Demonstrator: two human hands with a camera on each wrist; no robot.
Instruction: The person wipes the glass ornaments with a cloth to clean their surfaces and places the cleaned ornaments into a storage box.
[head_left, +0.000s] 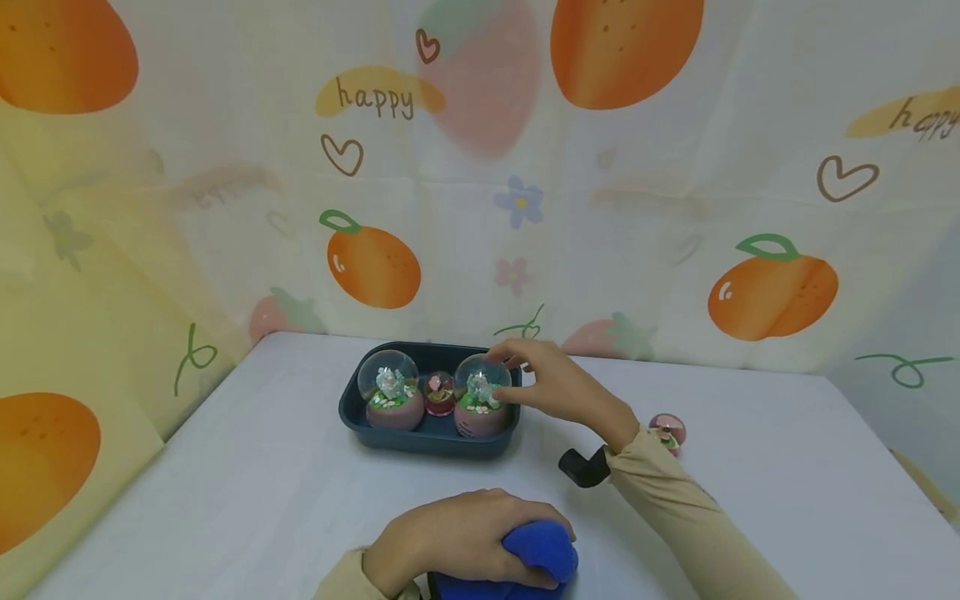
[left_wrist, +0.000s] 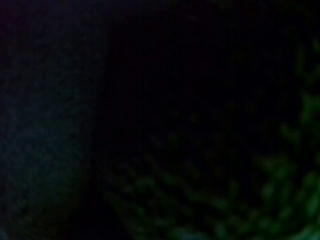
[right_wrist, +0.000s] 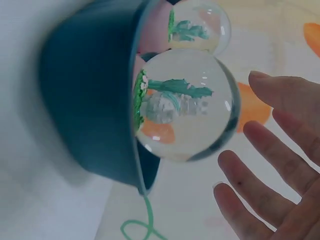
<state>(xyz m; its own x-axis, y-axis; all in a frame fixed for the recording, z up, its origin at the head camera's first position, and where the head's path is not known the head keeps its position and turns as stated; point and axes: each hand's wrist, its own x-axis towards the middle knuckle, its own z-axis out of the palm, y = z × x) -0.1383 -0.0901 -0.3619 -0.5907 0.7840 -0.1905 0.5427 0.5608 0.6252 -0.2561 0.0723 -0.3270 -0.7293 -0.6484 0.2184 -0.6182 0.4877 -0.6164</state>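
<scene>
Two large snow globes with pinkish bases stand in a dark blue tray point(head_left: 431, 445), the left globe point(head_left: 393, 398) and the right globe point(head_left: 477, 402). Between them is a small red-based globe point(head_left: 439, 393). My right hand point(head_left: 558, 385) is at the right globe's side, fingers spread and gently bent; in the right wrist view the fingers point(right_wrist: 270, 150) are apart from the glass. Closer to me, my left hand point(head_left: 472, 535) grips a bunched blue cloth point(head_left: 546, 550) on the table. The left wrist view is almost black, with faint fuzzy texture.
Beyond the right forearm, a small pink globe point(head_left: 669, 432) stands on the white table point(head_left: 247, 475), partly hidden by the sleeve. A black wrist-camera piece point(head_left: 583, 467) juts from the right wrist. A fruit-printed curtain point(head_left: 465, 208) hangs behind the table.
</scene>
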